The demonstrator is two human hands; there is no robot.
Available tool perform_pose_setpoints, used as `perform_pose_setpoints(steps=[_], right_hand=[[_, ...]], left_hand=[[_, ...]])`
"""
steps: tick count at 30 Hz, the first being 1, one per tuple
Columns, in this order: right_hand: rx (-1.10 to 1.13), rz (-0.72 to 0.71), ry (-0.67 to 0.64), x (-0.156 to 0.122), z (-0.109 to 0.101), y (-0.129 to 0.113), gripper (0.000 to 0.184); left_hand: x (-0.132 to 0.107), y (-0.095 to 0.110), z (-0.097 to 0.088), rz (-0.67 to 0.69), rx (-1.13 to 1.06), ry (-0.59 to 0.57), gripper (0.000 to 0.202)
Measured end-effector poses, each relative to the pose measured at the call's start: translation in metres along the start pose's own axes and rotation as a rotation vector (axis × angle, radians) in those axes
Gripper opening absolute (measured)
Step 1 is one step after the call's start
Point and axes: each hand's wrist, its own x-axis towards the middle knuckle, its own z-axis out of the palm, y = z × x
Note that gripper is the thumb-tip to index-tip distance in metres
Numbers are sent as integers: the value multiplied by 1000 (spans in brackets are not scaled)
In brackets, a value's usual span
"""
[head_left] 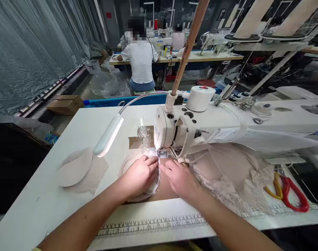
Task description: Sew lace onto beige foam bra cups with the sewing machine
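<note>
Under the lit needle area of a white sewing machine [162, 130] lies a pale beige, lace-edged fabric piece [155, 185], rounded like a cup. My left hand [139, 175] rests over it, with thumb and fingertips closed on its edge close to the presser foot. Just to the right, my right hand [181, 178] has its fingers drawn together on the same edge, the two hands' fingertips nearly meeting. The needle and the fabric directly beneath it are partly hidden. Beige lace fabric [232, 167] lies bunched right of my right hand.
Rounded beige cut pieces [76, 169] lie on the white table [56, 212] at left. A lamp [109, 136] leans over it. Red-handled scissors [294, 195] and a yellow-handled tool [276, 188] lie right. A printed ruler [148, 228] runs along the front. Another person [141, 61] sits ahead.
</note>
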Motion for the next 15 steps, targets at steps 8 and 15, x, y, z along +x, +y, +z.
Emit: perform_pose_setpoints(steps=[8, 15], right_hand=[[-50, 5, 110, 3, 8, 4, 40], [-69, 12, 149, 7, 10, 3, 39]], left_hand=[[2, -10, 8, 53, 61, 5, 35], [1, -17, 14, 92, 115, 27, 36]])
